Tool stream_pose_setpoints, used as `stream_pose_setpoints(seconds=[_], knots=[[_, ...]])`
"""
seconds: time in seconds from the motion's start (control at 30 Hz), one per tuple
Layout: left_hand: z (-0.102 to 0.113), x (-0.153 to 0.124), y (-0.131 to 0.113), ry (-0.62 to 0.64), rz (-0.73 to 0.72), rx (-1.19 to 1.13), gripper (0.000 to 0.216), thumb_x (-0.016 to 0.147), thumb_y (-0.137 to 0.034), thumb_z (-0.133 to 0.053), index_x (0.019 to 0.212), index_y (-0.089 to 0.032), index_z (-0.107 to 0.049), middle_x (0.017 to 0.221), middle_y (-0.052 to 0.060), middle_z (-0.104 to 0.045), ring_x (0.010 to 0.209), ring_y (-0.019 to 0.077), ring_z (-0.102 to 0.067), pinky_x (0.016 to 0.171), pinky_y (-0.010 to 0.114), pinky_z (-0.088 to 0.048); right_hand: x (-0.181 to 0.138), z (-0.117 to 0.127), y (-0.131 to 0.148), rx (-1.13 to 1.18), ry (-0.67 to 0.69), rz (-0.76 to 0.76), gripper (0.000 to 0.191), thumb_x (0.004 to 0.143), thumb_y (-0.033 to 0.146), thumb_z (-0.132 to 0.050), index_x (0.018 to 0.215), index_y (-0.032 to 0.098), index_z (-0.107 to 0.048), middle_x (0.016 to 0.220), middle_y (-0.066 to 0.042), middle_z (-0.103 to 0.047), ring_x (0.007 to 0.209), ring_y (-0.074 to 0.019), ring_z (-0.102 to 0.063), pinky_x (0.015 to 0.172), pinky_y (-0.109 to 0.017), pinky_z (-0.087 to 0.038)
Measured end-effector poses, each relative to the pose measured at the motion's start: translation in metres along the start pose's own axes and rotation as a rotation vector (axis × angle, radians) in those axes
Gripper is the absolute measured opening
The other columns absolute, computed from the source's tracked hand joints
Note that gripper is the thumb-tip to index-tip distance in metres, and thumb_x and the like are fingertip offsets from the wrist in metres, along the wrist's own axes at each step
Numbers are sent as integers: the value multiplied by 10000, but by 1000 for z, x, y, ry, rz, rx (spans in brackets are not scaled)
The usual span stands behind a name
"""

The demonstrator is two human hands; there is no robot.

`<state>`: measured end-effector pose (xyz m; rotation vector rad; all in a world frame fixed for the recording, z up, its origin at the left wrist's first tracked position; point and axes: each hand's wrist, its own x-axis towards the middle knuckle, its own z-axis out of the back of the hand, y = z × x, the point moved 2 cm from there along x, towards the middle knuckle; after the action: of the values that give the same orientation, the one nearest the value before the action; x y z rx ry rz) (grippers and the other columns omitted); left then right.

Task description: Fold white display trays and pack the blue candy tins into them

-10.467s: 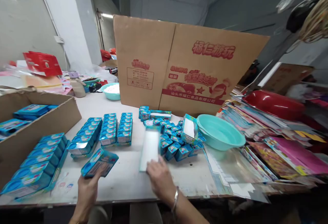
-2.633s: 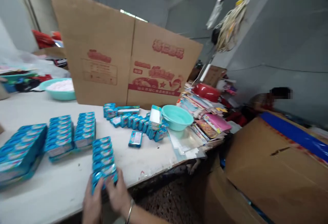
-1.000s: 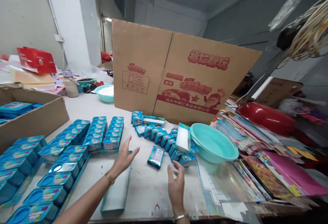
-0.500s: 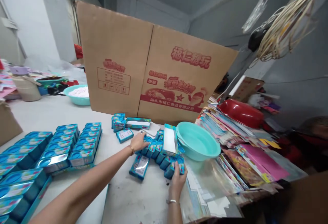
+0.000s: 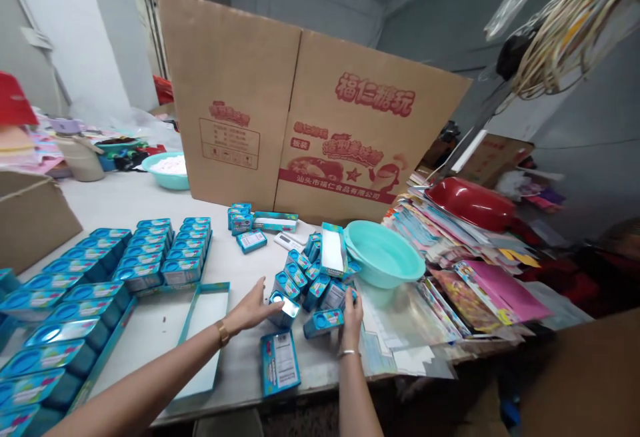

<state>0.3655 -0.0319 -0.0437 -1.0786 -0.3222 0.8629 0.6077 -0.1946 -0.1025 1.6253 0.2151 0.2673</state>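
Observation:
My left hand [image 5: 251, 308] reaches across the white table [image 5: 125, 200], fingers stretched out against a small blue box [image 5: 284, 308] at the near end of a loose cluster of small blue boxes [image 5: 303, 276]. My right hand [image 5: 353, 312] is curled on another small blue box [image 5: 324, 322] lying on its side at the cluster's near right. One box [image 5: 279, 362] lies flat, label up, by the table's front edge, just below both hands. An empty blue-rimmed tray [image 5: 200, 330] lies under my left forearm.
Filled trays of blue boxes [image 5: 125, 264] cover the left. A teal basin [image 5: 384, 255] stands right of the cluster, with an upright open box [image 5: 332, 250] beside it. A large printed cardboard sheet [image 5: 300, 110] stands behind. Stacked printed sheets [image 5: 470, 277] and a red bowl [image 5: 470, 201] fill the right.
Both hands have drawn back toward me from the cluster, each with a small box at its fingers. The flat box now lies nearer the front edge and the empty tray is in view.

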Motion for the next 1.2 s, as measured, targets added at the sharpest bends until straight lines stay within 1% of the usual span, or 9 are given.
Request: stream_pose_setpoints(seconds=[0.13, 0.2, 0.37, 0.47, 0.57, 0.7, 0.9, 1.0, 1.2], knots=[[25, 20, 3, -117, -4, -61, 1011, 724, -723, -569, 1449, -59, -332, 1346, 248, -526, 1081, 327, -602, 937, 424, -451, -56, 15, -7, -33, -269, 112, 667, 907, 597, -395, 1369, 118, -448, 1413, -190, -476, 1317, -298, -441, 1079, -455, -352], [33, 43, -4, -119, -57, -162, 938, 753, -707, -558, 1431, -84, -380, 1328, 220, -552, 1159, 320, -568, 979, 413, -438, -95, 27, -11, -88, -258, 233, 720, 923, 604, -365, 1453, 119, -326, 1476, -214, -386, 1371, -321, -375, 1104, -497, -314], [15, 106, -25, -30, -146, -399, 920, 711, -631, -678, 1433, -131, -407, 1483, 205, -418, 1340, 353, -424, 1097, 447, -337, -181, 25, -8, -519, 309, 553, 998, 704, 748, -613, 1497, 223, -310, 1563, -180, -248, 1387, -450, -303, 1058, -607, -338], [-9, 126, -31, 15, -141, -443, 984, 670, -572, -751, 1467, -147, -361, 1555, 182, -314, 1422, 352, -303, 1140, 443, -273, -203, 10, -4, -762, 535, 587, 905, 606, 512, -829, 1416, 336, -468, 1569, -118, -277, 1361, -472, -342, 1045, -611, -356], [-25, 131, -32, 87, -126, -495, 976, 610, -543, -806, 1413, -121, -444, 1488, 202, -421, 1385, 362, -365, 1114, 440, -318, -203, 1, 1, -722, 622, 454, 714, 672, 284, -789, 1342, 366, -557, 1520, -84, -386, 1326, -396, -432, 1045, -521, -403], [-32, 122, -29, 193, -116, -576, 742, 624, -618, -756, 1153, -107, -656, 1237, 167, -657, 1178, 347, -574, 996, 427, -450, -189, 4, 7, -284, 553, 72, 514, 743, 374, -717, 1242, 275, -645, 1402, -85, -539, 1304, -316, -474, 1085, -445, -374], [-29, 114, -23, 239, -84, -664, 620, 650, -609, -747, 1045, -135, -687, 1128, 108, -718, 1077, 288, -635, 940, 380, -492, -190, 5, 2, 495, 317, -820, 595, 786, 720, -478, 995, 193, -662, 876, -104, -739, 737, -266, -690, 600, -360, -508], [-30, 113, -20, 254, -59, -687, 597, 668, -601, -742, 1037, -135, -684, 1122, 118, -721, 1047, 287, -651, 919, 390, -505, -193, 4, 4, 638, 321, -901, 551, 807, 701, -452, 921, 208, -669, 830, -90, -731, 687, -235, -671, 552, -314, -463], [-34, 116, -13, 290, -27, -732, 577, 706, -597, -717, 1044, -131, -677, 1090, 131, -732, 989, 283, -680, 916, 409, -510, -197, -13, 19, 771, 452, -782, 533, 848, 671, -392, 698, 210, -614, 600, -20, -574, 483, -146, -475, 454, -245, -326]])
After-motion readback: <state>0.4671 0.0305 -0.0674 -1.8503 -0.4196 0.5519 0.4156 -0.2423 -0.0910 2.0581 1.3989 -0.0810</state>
